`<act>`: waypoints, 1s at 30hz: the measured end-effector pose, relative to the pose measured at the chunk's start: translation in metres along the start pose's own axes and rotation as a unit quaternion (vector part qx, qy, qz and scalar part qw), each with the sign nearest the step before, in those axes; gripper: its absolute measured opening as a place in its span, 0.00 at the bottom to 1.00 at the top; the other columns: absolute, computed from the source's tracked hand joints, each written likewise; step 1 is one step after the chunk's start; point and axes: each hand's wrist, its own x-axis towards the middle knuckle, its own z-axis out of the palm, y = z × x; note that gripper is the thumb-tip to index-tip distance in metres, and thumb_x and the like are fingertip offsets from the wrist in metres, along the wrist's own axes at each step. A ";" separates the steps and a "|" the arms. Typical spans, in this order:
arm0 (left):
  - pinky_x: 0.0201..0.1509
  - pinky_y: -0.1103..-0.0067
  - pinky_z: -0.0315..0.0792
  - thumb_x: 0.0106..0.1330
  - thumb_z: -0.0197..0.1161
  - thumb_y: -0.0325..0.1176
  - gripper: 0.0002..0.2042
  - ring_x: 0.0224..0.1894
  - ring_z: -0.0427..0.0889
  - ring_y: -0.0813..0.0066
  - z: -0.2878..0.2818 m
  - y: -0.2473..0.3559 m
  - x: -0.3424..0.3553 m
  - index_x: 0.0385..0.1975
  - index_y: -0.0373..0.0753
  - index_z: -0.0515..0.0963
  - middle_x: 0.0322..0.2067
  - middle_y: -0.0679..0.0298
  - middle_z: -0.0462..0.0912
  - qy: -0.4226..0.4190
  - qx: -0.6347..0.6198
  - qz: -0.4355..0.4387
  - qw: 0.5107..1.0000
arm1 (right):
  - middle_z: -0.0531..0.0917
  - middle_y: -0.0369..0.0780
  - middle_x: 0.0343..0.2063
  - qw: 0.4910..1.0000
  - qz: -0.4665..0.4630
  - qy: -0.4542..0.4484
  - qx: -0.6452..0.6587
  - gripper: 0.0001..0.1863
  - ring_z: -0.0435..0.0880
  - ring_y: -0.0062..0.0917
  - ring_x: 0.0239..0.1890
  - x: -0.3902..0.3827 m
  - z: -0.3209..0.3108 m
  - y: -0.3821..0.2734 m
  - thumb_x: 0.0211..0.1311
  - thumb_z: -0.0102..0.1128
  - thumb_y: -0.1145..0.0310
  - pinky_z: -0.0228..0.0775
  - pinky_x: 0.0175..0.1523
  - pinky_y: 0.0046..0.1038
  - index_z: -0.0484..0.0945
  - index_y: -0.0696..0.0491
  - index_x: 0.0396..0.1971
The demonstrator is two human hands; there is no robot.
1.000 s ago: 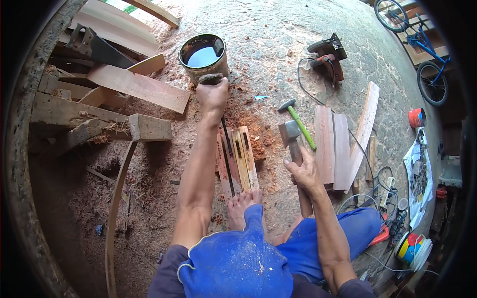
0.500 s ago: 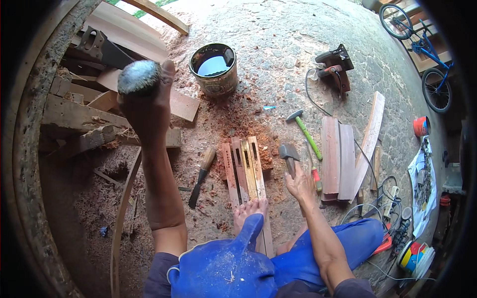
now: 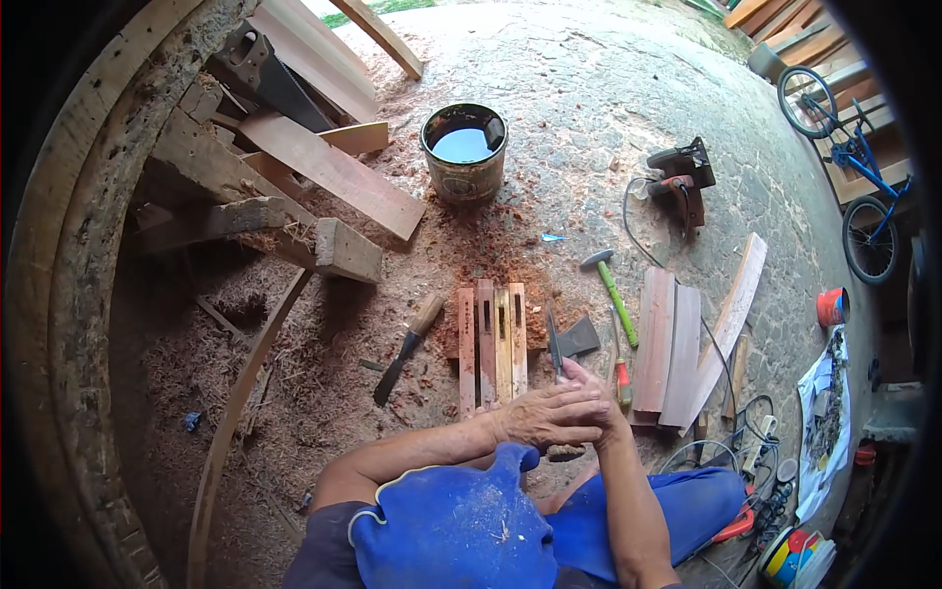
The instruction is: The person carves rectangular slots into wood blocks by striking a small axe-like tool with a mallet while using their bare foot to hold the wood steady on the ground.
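My right hand (image 3: 610, 417) grips a slim metal chisel (image 3: 553, 342), blade pointing away from me. My left hand (image 3: 545, 417) lies across it with curled fingers; what these hold is hidden. A dark, round-ended object (image 3: 565, 452) shows just below both hands. Close by, several slotted wooden strips (image 3: 467, 344) lie side by side amid red shavings. A hatchet head (image 3: 579, 340) rests to their right, a dark-bladed chisel (image 3: 396, 363) with wooden handle to their left.
A bucket of liquid (image 3: 465, 172) stands beyond. Lumber and a handsaw (image 3: 265, 74) fill the left. At right lie a green hammer (image 3: 613, 294), curved boards (image 3: 682, 363), a corded power tool (image 3: 687, 182), cables, a red can (image 3: 832, 306) and a blue bicycle (image 3: 856, 157).
My left hand has come down from its raised position with a round-ended object onto my right hand. The hatchet is laid down, and my right hand now has a slim chisel.
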 end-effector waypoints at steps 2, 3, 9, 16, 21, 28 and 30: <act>0.78 0.60 0.48 0.66 0.57 0.49 0.31 0.75 0.57 0.60 -0.012 0.005 -0.030 0.69 0.50 0.63 0.71 0.55 0.60 -0.065 -0.056 -0.100 0.991 | 0.80 0.36 0.31 0.999 -0.040 0.017 -0.034 0.24 0.81 0.19 0.30 -0.005 -0.002 -0.003 0.72 0.55 0.61 0.79 0.34 0.23 0.67 0.56 0.63; 0.78 0.61 0.47 0.68 0.56 0.52 0.34 0.76 0.55 0.60 -0.022 0.007 -0.046 0.73 0.49 0.60 0.73 0.54 0.58 -0.102 -0.084 -0.148 0.980 | 0.80 0.35 0.30 0.997 -0.062 0.027 -0.045 0.24 0.81 0.19 0.28 -0.009 -0.002 -0.008 0.72 0.55 0.63 0.79 0.32 0.24 0.66 0.55 0.64; 0.80 0.66 0.37 0.71 0.28 0.70 0.46 0.79 0.43 0.61 -0.096 -0.101 -0.139 0.74 0.31 0.48 0.75 0.47 0.46 -0.191 0.273 -0.539 0.774 | 0.79 0.35 0.24 0.987 -0.102 0.127 0.004 0.31 0.79 0.19 0.20 -0.008 -0.030 -0.029 0.70 0.56 0.66 0.76 0.22 0.22 0.57 0.56 0.69; 0.58 0.68 0.75 0.74 0.53 0.50 0.28 0.51 0.82 0.54 -0.086 -0.098 -0.087 0.63 0.32 0.70 0.52 0.44 0.79 0.326 0.050 -0.583 0.743 | 0.77 0.35 0.29 0.953 -0.205 0.159 -0.159 0.20 0.77 0.17 0.23 0.025 -0.031 -0.003 0.63 0.61 0.69 0.71 0.30 0.21 0.71 0.61 0.52; 0.66 0.64 0.65 0.71 0.57 0.52 0.33 0.64 0.69 0.49 0.016 -0.028 -0.132 0.66 0.34 0.64 0.61 0.43 0.69 0.192 0.064 -0.675 0.710 | 0.76 0.36 0.28 0.953 -0.143 0.172 -0.202 0.19 0.77 0.19 0.22 0.016 -0.019 0.018 0.58 0.58 0.73 0.71 0.27 0.23 0.69 0.59 0.49; 0.58 0.66 0.72 0.68 0.57 0.62 0.37 0.53 0.79 0.54 0.051 -0.022 -0.152 0.61 0.32 0.64 0.51 0.45 0.79 0.330 -0.133 -0.701 0.618 | 0.74 0.34 0.24 0.955 -0.108 0.161 -0.223 0.18 0.76 0.19 0.19 0.019 -0.016 0.027 0.59 0.58 0.73 0.72 0.24 0.24 0.69 0.58 0.49; 0.58 0.67 0.72 0.68 0.56 0.64 0.39 0.53 0.79 0.56 0.051 -0.023 -0.149 0.61 0.31 0.63 0.51 0.44 0.78 0.318 -0.142 -0.693 0.632 | 0.74 0.34 0.24 0.955 -0.117 0.155 -0.224 0.17 0.75 0.18 0.19 0.014 -0.025 0.028 0.60 0.58 0.73 0.71 0.23 0.23 0.69 0.57 0.49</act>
